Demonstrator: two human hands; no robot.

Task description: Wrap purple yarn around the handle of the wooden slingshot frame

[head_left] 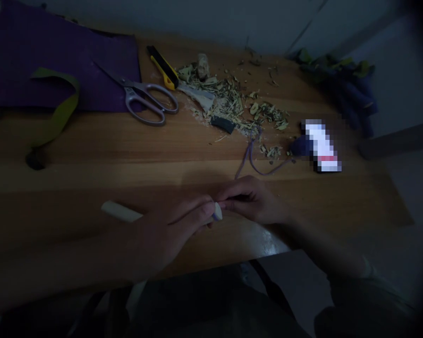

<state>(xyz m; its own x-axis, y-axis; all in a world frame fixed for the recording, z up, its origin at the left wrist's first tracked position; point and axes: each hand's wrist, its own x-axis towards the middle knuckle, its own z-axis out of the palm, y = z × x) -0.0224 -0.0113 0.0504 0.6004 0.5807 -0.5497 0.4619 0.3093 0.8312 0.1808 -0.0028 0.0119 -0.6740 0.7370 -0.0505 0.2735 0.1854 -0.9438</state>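
You have a pale rod [121, 211] in your left hand [172, 230], low over the near part of the table [197, 150].
Your left fingers wrap the rod; one end juts out to the left, and the tip, marked with a little purple, shows between your hands. Your right hand [254, 202] is right at that tip, thumb and forefinger drawn narrow; whether they pinch anything, I cannot tell. Just beyond that hand a purple cord [251, 162] loops toward a dark blue ball [301, 146] beside a lit phone [322, 145]. Farther back, a yellow cutter [165, 71] lies beside shavings [238, 101]. Scissors [128, 84] rest partly on a purple sheet [74, 51], and a green strip [65, 110] hangs over its near edge.
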